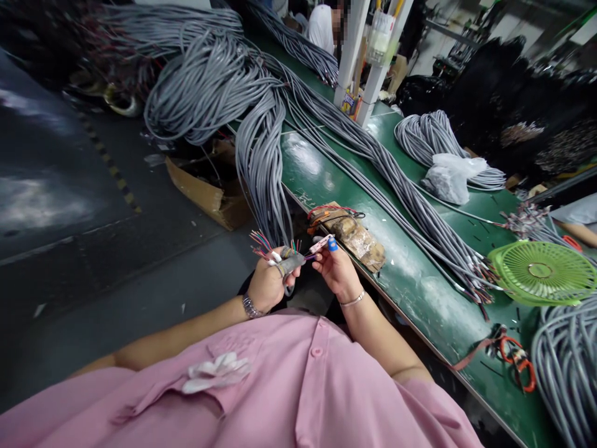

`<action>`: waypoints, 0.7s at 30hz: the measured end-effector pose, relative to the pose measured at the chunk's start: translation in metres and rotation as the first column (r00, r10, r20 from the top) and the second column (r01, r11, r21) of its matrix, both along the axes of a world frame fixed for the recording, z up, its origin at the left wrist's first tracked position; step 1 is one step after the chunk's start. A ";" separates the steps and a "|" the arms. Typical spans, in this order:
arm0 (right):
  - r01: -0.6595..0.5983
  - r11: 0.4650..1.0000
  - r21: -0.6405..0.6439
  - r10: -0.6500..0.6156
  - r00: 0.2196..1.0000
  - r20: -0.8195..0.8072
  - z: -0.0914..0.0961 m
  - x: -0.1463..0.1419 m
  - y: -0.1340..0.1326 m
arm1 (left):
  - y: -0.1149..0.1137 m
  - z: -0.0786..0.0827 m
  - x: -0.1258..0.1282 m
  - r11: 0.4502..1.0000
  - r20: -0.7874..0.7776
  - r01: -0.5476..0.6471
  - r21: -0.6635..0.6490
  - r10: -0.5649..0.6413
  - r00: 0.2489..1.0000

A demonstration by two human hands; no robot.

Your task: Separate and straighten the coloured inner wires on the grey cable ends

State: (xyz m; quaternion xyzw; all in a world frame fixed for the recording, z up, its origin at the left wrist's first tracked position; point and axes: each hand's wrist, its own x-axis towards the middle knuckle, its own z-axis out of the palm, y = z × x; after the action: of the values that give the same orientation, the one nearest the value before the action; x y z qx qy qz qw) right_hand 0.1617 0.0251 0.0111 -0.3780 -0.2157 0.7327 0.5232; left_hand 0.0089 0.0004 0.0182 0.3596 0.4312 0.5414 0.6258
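My left hand (267, 285) is closed around the ends of several grey cables (291, 264), in front of my body at the table's edge. Thin coloured wires (261, 244) fan out from the stripped ends above its thumb. A blue cover (332, 243) sits on a fingertip of my right hand (338, 272), whose fingers pinch a small pinkish-white strip (319, 244) with dark marks; its exact kind is unclear. Dark purple wires (310, 256) run between the two hands. Just beyond the right hand lies a brown taped block (355, 235) with red and black wires at it.
Long grey cable bundles (373, 149) cross the green table (308, 155). A large cable heap (205, 87) hangs over an open cardboard box (200, 193). To the right are a green fan (541, 270), orange-handled scissors (518, 364) and a cable coil (566, 367). Other people are partly visible.
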 end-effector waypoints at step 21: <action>0.067 0.997 0.044 -0.068 0.998 0.016 -0.002 -0.008 0.000 | -0.003 -0.006 0.001 1.000 -0.046 0.000 -0.008 -0.001 0.999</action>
State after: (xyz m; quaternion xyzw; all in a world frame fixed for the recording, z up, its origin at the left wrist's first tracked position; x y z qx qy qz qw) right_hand 0.1537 0.0248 0.0086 -0.3799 -0.2234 0.7065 0.5538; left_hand 0.0099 -0.0028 0.0119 0.3696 0.4476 0.5310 0.6174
